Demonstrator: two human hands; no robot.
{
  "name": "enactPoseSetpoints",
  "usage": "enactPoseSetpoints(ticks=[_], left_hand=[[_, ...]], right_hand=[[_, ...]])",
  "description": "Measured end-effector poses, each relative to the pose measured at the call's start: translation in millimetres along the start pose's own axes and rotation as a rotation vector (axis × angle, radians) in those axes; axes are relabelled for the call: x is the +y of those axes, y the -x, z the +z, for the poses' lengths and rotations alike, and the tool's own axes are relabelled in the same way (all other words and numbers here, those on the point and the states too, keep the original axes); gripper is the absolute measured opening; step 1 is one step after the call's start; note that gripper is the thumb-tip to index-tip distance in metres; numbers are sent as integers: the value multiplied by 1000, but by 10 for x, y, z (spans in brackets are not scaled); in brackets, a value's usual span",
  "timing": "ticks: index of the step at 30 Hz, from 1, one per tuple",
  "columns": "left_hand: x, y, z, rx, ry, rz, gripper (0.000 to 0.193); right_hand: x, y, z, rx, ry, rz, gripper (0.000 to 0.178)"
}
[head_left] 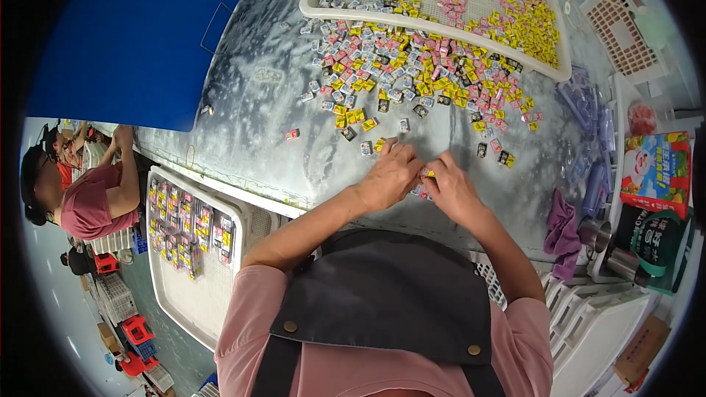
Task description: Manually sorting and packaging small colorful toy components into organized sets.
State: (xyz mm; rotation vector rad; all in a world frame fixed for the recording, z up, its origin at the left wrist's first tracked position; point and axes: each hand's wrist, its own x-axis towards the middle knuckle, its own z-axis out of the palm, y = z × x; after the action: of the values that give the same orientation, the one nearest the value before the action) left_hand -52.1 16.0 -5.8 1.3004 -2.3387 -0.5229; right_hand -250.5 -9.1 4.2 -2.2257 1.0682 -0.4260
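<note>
My right hand (454, 195) has thumb and fingers pinched on a small yellow block (427, 173), close to the table's near edge. Right beside it my left hand (390, 175) is curled, its fingertips down at the grey tabletop (287, 169); what lies under its fingers is hidden. A bit of pink and blue shows between the two hands, too small to name. Just beyond my left fingers are a yellow block (379, 145) and a white one (366, 148). Past both hands spreads a loose pile of small printed blocks (412, 77) in pink, yellow, white and black.
A white tray (312, 9) of sorted-looking blocks stands at the far side. At left, another white tray (173, 298) holds clear packs (180, 228). Clear plastic tubes (596, 176), a purple cloth (562, 235) and a metal cup (594, 234) lie right. A co-worker (99, 198) works at far left.
</note>
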Motion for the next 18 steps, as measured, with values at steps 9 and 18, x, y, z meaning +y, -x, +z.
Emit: enactPoseSetpoints(ticks=[9,18], left_hand=[[32,125,-32,13,125,-40,24],[17,206,22,28,-89,19,46]], right_hand=[[-109,173,53,63,-84,35,27],[35,377,177,196,270,-302,38]])
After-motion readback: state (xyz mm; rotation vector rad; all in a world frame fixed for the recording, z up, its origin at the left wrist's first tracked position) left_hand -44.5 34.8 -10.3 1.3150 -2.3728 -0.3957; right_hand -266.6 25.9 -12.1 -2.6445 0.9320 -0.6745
